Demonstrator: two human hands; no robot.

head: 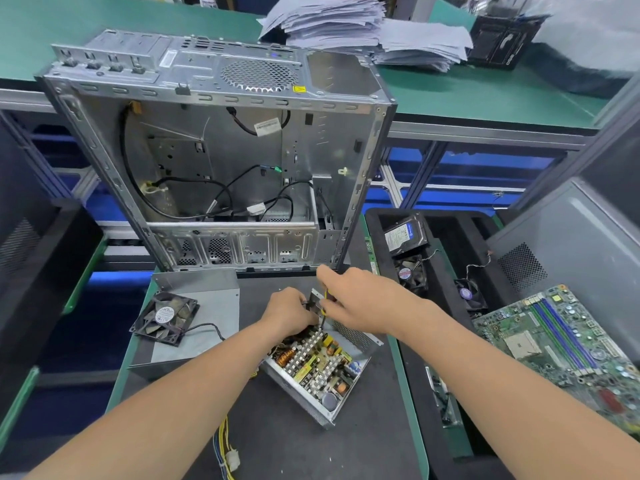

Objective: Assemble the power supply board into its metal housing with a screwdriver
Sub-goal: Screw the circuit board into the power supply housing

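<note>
While left hand (290, 310) grips housing (356, 337) wall, right hand (355, 303) holds screwdriver (322, 311) tip-down over far corner of board (320, 363).

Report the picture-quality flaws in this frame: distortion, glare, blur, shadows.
Head view: wide-angle bending makes the computer case lean and taper; glare washes out the clear plastic at top right; the light is even, with soft shadows; the left hand holding the metal housing and the right hand gripping the screwdriver are sharp; the frame's edges look slightly soft.
</note>
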